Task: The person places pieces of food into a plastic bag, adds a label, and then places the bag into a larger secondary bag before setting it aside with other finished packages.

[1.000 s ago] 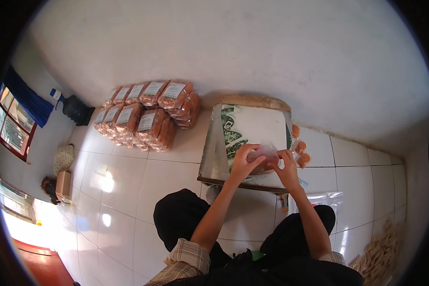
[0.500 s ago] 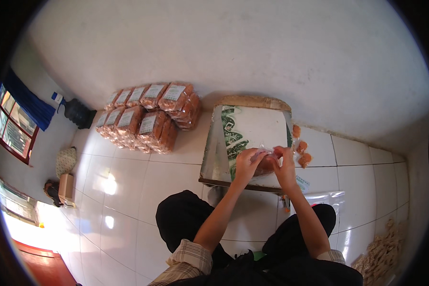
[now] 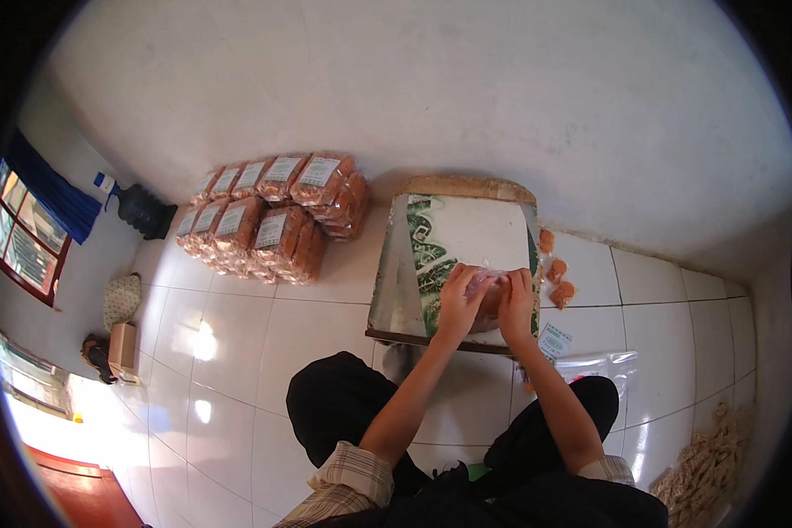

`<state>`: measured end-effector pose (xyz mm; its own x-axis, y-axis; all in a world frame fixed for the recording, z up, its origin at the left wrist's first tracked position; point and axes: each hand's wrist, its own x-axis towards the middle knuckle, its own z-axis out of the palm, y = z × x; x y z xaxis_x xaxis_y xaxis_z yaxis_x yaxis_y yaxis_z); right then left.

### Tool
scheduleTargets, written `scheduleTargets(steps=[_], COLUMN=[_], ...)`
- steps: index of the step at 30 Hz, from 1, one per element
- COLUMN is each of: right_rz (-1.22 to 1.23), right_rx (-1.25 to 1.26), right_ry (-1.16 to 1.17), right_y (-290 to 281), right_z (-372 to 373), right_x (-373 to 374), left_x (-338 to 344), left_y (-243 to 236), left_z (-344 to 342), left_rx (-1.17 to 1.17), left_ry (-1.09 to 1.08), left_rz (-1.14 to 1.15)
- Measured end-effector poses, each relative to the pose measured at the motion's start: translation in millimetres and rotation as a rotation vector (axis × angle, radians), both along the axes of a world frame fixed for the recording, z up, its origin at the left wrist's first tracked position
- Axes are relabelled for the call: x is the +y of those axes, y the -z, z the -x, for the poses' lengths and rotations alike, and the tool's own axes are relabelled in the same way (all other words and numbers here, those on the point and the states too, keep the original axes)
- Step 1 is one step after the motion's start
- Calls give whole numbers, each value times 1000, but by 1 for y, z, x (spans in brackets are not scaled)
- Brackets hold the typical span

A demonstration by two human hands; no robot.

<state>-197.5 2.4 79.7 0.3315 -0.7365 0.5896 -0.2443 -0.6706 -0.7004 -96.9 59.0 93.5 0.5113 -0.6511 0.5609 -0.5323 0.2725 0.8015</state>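
Observation:
On the low table (image 3: 493, 224), close to its near edge, stands a clear plastic bag (image 3: 487, 304) with reddish-brown contents. My left hand (image 3: 459, 304) pinches the left side of the bag's top, and my right hand (image 3: 517, 304) pinches the right side. Between them the gathered plastic shows a whitish, crinkled rim. Both hands partly cover the bag, so its contents are hard to make out. Right of the table, a few small orange-brown packets (image 3: 556, 270) lie on the floor.
At the left by the wall is a stack of filled clear packs (image 3: 273, 229) with pale labels. A printed label sheet (image 3: 554, 340) and clear plastic bags (image 3: 603, 368) lie right of my right forearm. A tan heap (image 3: 700, 466) sits at the lower right; a dark water jug (image 3: 141, 211) stands far left.
My right hand has shifted slightly left and turned, its fingers now lined up along the bag's top. My left hand has risen a little. The label sheet shows more fully.

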Motion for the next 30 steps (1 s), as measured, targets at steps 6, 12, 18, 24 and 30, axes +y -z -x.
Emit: scheduleTargets(steps=[6, 12, 18, 24, 30], right_rz=[-149, -304, -220, -168, -194], right_rx=[-9, -75, -135, -107, -157], right_ry=[-138, -143, -149, -100, -71], right_y=[-15, 4, 2, 0, 0], right_z=[-8, 4, 5, 7, 6], right_x=[-5, -23, -9, 1, 8], left_x=[-2, -4, 33, 27, 26], left_y=[1, 2, 33, 32, 33], left_z=[-11, -8, -2, 0, 13], left_rx=[83, 227, -29, -163, -91], left_ry=[-15, -85, -180, -141, -144], left_rz=[-87, 157, 58, 22, 75])
